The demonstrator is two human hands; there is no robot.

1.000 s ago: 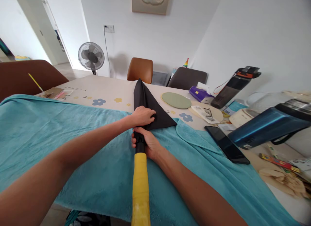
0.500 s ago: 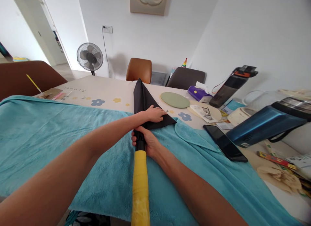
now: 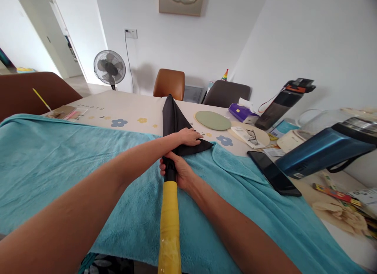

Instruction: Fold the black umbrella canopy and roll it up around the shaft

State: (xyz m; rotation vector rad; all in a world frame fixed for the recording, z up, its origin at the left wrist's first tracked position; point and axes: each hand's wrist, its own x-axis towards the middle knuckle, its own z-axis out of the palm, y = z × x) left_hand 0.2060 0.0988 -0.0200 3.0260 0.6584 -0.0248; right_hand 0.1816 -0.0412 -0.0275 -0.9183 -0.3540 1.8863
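Note:
A folded black umbrella (image 3: 170, 117) with a yellow-wrapped handle lies lengthwise in front of me, its tip pointing away. My right hand (image 3: 181, 172) is wrapped around the black part just above the yellow grip. Across the umbrella reaches my left hand (image 3: 190, 137), its fingers stretched out flat on a loose triangle of black fabric that spreads to the right. Under the umbrella lies a turquoise towel (image 3: 135, 215), covering the near part of the table. My right hand's palm side and the fabric beneath my left hand are hidden.
To the right are a black phone (image 3: 273, 173), a blue tumbler (image 3: 321, 150), a dark bottle (image 3: 278, 109), glasses (image 3: 252, 137), a green round mat (image 3: 213, 120) and a purple tissue pack (image 3: 243, 114). A fan (image 3: 110, 67) and chairs stand behind the table (image 3: 123, 103).
My left hand has slid right along the black fabric, away from the umbrella's middle, and its fingers have straightened. My right hand keeps its hold in the same place.

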